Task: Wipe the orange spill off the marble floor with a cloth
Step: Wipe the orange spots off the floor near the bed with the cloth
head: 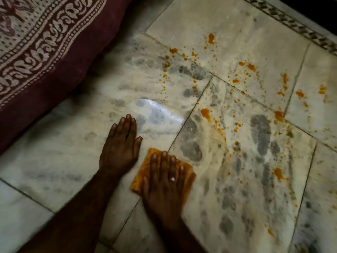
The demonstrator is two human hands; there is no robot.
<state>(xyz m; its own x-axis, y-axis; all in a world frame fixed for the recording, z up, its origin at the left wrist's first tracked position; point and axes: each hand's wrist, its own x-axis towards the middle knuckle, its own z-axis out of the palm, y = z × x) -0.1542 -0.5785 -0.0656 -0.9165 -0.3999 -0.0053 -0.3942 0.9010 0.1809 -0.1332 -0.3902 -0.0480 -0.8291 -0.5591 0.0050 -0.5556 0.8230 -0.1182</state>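
Observation:
My right hand (164, 187) lies flat on a folded orange cloth (144, 170) and presses it onto the marble floor (54, 161). My left hand (120, 145) rests palm down on the bare tile just left of the cloth, fingers together, holding nothing. The orange spill (206, 114) is scattered as blobs and drops across the tiles ahead and to the right, reaching the far right. A faint orange smear (218, 136) curves just beyond the cloth.
A maroon patterned fabric (36, 52) covers the upper left and hangs down to the floor. A dark patterned border strip (291, 24) runs along the tiles at the upper right. A bright light reflection (160, 110) sits on the tile ahead of my left hand.

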